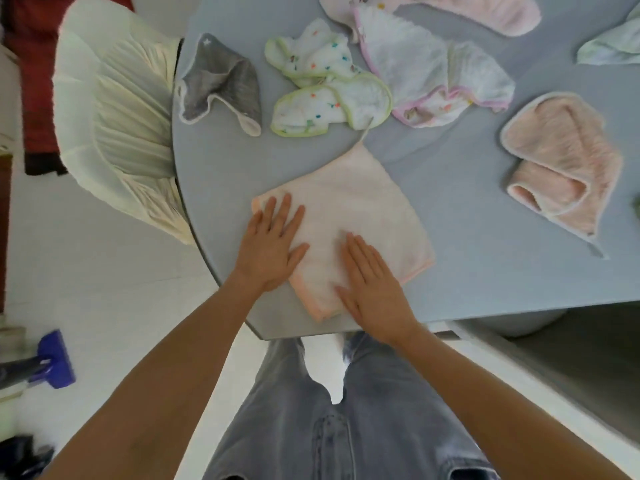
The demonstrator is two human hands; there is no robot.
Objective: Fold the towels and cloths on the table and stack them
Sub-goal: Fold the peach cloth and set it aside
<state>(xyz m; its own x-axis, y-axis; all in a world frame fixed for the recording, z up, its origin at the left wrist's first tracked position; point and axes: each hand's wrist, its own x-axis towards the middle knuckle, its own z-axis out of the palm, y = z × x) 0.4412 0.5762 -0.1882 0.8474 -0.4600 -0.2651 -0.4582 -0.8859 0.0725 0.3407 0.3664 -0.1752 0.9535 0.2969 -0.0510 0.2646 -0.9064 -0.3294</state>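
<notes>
A pale pink towel lies spread flat near the front edge of the grey table. My left hand presses flat on its left part with straight fingers. My right hand lies flat on its near right part. Further back lie loose cloths: a grey cloth, a white printed cloth with green trim, a white cloth with pink trim, a pink towel at the far edge, and a crumpled peach towel on the right.
A cream pleated chair stands against the table's left edge. A pale green cloth shows at the far right. A blue floor tool lies on the white floor at lower left. My jeans-clad legs are below the table edge.
</notes>
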